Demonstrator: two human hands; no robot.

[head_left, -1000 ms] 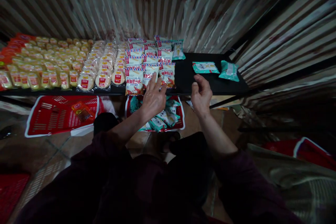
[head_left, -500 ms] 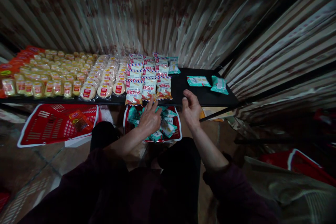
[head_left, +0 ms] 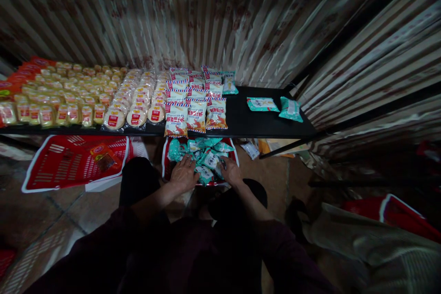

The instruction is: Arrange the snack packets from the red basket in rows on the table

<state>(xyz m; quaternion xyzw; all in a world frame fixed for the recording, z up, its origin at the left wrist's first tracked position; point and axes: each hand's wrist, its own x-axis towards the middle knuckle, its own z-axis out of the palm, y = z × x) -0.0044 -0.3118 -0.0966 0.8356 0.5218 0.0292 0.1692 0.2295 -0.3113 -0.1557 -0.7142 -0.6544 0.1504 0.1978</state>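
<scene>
Both my hands reach down into a red basket (head_left: 166,161) on the floor, filled with several teal snack packets (head_left: 207,146). My left hand (head_left: 183,174) lies on the packets at the near left, fingers spread flat. My right hand (head_left: 231,172) is at the near right, its fingers curled onto a teal packet (head_left: 211,161). Above the basket runs a black shelf (head_left: 246,121). Two more teal packets (head_left: 261,104) (head_left: 290,109) lie on its right part.
The shelf holds rows of red-white-blue packets (head_left: 196,117), round cakes (head_left: 136,117) and yellow packs (head_left: 62,103). A second red basket (head_left: 65,163) with an orange packet (head_left: 104,156) sits on the floor at left. Corrugated metal walls close in behind and on the right.
Both hands dropped from the shelf's front edge into the basket of teal packets. The camera tilted slightly, so the shelf sits a little higher than half a second ago.
</scene>
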